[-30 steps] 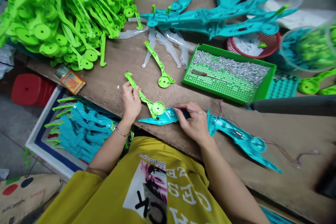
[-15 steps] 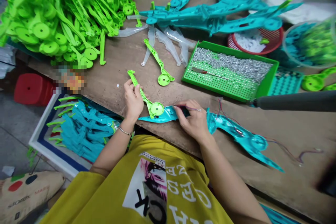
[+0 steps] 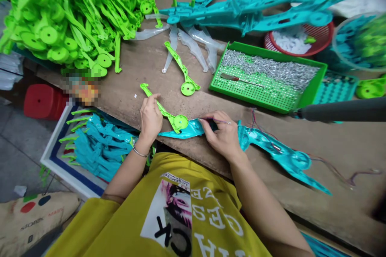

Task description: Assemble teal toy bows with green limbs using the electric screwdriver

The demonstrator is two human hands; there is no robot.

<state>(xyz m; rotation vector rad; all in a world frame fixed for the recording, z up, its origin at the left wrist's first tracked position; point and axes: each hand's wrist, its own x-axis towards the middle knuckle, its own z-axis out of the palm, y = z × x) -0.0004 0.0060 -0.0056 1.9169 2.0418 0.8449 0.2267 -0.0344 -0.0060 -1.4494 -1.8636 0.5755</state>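
Observation:
My left hand (image 3: 151, 117) is closed around the thin arm of a bright green plastic part (image 3: 181, 121). The round disc end of that part lies over the left section of a long teal plastic shell half (image 3: 271, 144). My right hand (image 3: 222, 135) is closed on the shell near its middle, thumb and forefinger together at its upper edge. Thin red and dark wires (image 3: 255, 122) run out by the fingers and along the shell's right part. What the palm covers is hidden. Another green part (image 3: 187, 87) of the same shape lies just beyond my hands.
A large heap of green parts (image 3: 48, 34) fills the back left. A green basket (image 3: 215, 84) holds screws and a screwdriver (image 3: 241, 80). Teal shells (image 3: 223, 18) lie behind clear plastic pieces (image 3: 193, 50). A dark bar (image 3: 340, 111) juts in from the right. Below left stands a crate (image 3: 50, 148) of assembled pieces.
My left hand has shifted slightly left, tipping the green part's thin end the same way. My right hand stays on the shell. The whole view has turned a little.

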